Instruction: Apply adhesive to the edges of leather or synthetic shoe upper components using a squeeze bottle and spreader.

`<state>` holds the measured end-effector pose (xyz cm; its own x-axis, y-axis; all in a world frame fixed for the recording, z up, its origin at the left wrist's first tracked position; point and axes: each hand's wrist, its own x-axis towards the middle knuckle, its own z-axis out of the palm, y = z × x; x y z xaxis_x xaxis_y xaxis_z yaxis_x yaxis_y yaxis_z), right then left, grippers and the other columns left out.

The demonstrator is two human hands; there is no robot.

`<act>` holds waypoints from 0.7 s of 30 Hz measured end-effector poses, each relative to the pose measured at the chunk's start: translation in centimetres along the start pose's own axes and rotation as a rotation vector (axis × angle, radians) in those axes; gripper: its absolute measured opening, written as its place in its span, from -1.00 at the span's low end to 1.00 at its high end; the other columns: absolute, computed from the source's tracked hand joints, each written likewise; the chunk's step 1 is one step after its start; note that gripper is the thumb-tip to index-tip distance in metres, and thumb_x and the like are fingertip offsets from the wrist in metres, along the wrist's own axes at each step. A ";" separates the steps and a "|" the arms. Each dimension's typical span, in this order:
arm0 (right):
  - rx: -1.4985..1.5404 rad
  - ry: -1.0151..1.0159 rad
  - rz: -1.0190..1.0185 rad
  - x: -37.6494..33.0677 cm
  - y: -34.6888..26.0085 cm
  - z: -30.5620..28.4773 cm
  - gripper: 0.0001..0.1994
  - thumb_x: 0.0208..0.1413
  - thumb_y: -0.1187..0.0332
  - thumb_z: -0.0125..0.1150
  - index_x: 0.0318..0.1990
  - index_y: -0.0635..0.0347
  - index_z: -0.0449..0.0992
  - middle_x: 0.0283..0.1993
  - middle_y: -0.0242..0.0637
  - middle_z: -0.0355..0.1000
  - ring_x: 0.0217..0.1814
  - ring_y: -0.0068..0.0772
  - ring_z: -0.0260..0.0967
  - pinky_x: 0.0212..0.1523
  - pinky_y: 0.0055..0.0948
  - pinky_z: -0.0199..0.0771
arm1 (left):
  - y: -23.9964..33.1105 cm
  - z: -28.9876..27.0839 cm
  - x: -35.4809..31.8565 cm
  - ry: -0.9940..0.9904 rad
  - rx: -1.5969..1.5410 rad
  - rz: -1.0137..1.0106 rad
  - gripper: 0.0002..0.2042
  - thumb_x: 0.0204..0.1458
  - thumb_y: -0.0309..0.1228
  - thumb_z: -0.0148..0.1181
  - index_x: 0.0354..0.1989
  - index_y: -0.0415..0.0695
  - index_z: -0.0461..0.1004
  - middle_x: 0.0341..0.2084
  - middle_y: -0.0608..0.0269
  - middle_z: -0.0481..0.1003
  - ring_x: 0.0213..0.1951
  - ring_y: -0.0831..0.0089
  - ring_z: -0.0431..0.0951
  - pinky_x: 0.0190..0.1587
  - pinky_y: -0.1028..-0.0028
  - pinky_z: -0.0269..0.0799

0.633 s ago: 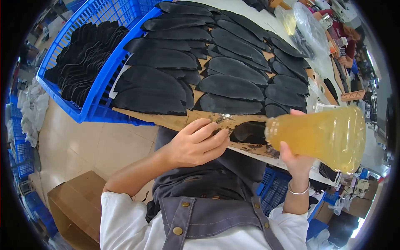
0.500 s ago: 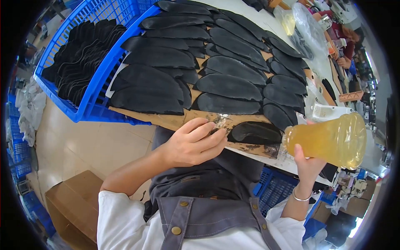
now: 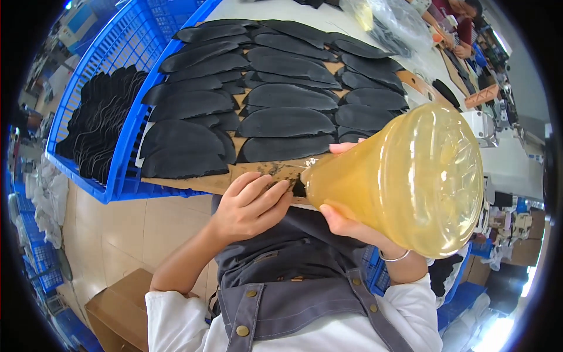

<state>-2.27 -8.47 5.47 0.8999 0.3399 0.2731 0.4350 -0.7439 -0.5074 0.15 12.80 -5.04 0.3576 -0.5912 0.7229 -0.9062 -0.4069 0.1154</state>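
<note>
A clear plastic bottle (image 3: 399, 182) of yellowish liquid is in my right hand (image 3: 352, 227), my fingers wrapped round its narrower part. It is tilted, mouth end low and to the left, broad base raised toward the right. Under the mouth end shows a bit of a black curved piece (image 3: 298, 186); the bottle hides the remainder. My left hand (image 3: 253, 206) is closed, fingers curled at the near edge of the brown cardboard (image 3: 202, 183), beside that piece. Whatever its fingertips grip is hidden. Overlapping rows of similar black pieces (image 3: 287, 123) cover the board beyond.
A blue plastic basket (image 3: 126, 158) at the left holds a stack of black pieces (image 3: 108, 120). An open cardboard box (image 3: 120, 311) stands on the floor at the lower left. At the far right, another person (image 3: 463, 35) works beside an orange-brown block (image 3: 482, 95).
The bottle has come left and nearer, tilting so its mouth end now covers most of the single black piece. My left hand stays curled at the board's near edge. The view has shifted.
</note>
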 end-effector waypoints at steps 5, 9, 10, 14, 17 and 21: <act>-0.206 0.159 0.036 -4.1 3.5 -1.7 -0.39 -0.27 0.43 0.28 0.04 0.27 0.23 0.03 -0.18 0.31 0.06 -0.36 0.25 0.13 -0.38 0.20 | 0.1 0.3 -0.3 -0.005 0.057 -0.022 -0.77 -0.32 -0.46 0.21 -0.38 -0.04 0.49 -0.21 0.31 0.45 -0.20 0.37 0.41 -0.12 0.36 0.37; -0.205 0.351 0.222 -7.3 6.1 -4.3 -0.42 -0.20 0.41 0.24 0.07 0.32 0.23 0.09 -0.02 0.27 0.06 -0.28 0.28 0.06 -0.34 0.32 | 0.1 0.0 0.4 -0.034 0.018 -0.025 -0.79 -0.33 -0.48 0.21 -0.41 -0.06 0.47 -0.23 0.30 0.45 -0.21 0.37 0.41 -0.14 0.37 0.38; 0.083 0.493 0.319 -7.6 6.3 -4.6 -0.44 -0.16 0.33 0.25 0.05 0.31 0.27 0.14 0.04 0.23 0.08 -0.25 0.27 0.08 -0.33 0.29 | -0.1 0.2 0.4 -0.008 0.014 -0.012 -0.79 -0.34 -0.50 0.21 -0.43 -0.07 0.46 -0.24 0.29 0.45 -0.22 0.36 0.41 -0.16 0.37 0.40; 0.579 0.666 0.211 -5.2 4.4 -3.2 -0.53 -0.20 0.48 0.25 -0.03 0.35 0.33 0.01 0.00 0.33 -0.01 -0.26 0.33 0.00 -0.36 0.35 | -0.1 0.3 0.3 0.046 0.010 0.003 -0.76 -0.40 -0.53 0.25 -0.45 -0.09 0.45 -0.31 0.29 0.48 -0.30 0.35 0.43 -0.23 0.34 0.42; 0.522 0.576 0.160 -3.2 3.9 -1.3 -0.59 -0.23 0.48 0.30 -0.13 0.32 0.41 -0.12 -0.11 0.43 -0.11 -0.34 0.39 -0.09 -0.41 0.40 | 0.0 0.3 0.4 0.051 -0.001 -0.010 -0.79 -0.38 -0.54 0.25 -0.49 -0.11 0.41 -0.31 0.27 0.47 -0.29 0.34 0.43 -0.22 0.37 0.45; 0.366 0.313 0.116 -2.2 3.9 -0.5 -0.40 -0.21 0.45 0.27 0.07 0.34 0.21 0.05 0.00 0.30 0.01 -0.30 0.32 -0.01 -0.40 0.35 | 0.0 0.1 0.9 0.038 -0.034 -0.009 -0.80 -0.36 -0.54 0.26 -0.50 -0.11 0.40 -0.31 0.26 0.48 -0.28 0.33 0.43 -0.22 0.37 0.45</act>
<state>-2.55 -12.35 3.30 0.9150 0.0365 0.4019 0.3656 -0.4968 -0.7871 0.48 12.20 -4.45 0.3579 -0.5604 0.7469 -0.9103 -0.3877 0.1453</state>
